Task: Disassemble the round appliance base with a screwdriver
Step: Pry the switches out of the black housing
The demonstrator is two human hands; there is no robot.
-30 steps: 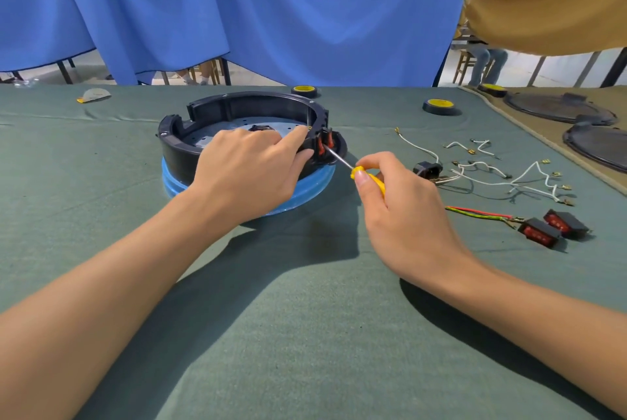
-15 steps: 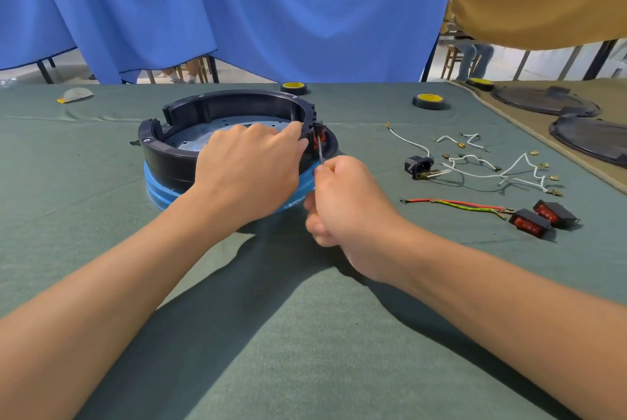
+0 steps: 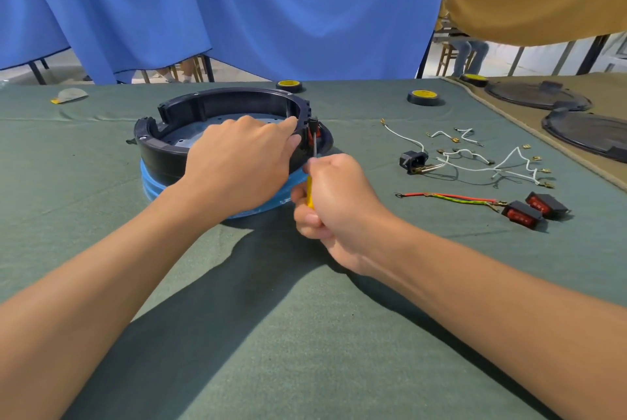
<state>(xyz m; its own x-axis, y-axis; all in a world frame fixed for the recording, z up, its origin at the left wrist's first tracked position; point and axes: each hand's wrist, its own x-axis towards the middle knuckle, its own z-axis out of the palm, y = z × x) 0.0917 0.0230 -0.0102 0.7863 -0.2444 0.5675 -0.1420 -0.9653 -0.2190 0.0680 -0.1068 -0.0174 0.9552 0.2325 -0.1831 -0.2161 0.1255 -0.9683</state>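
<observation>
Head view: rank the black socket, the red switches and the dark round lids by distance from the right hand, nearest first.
1. Black socket, just right of the right hand, which grips the screwdriver.
2. Red switches, farther right, nearer the camera.
3. Dark round lids, far right and farther back.

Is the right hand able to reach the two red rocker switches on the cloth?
Probably yes: between the right hand and the red rocker switches lie only green cloth and thin wires. But it grips the yellow-handled screwdriver, so its fingers are occupied.
</observation>
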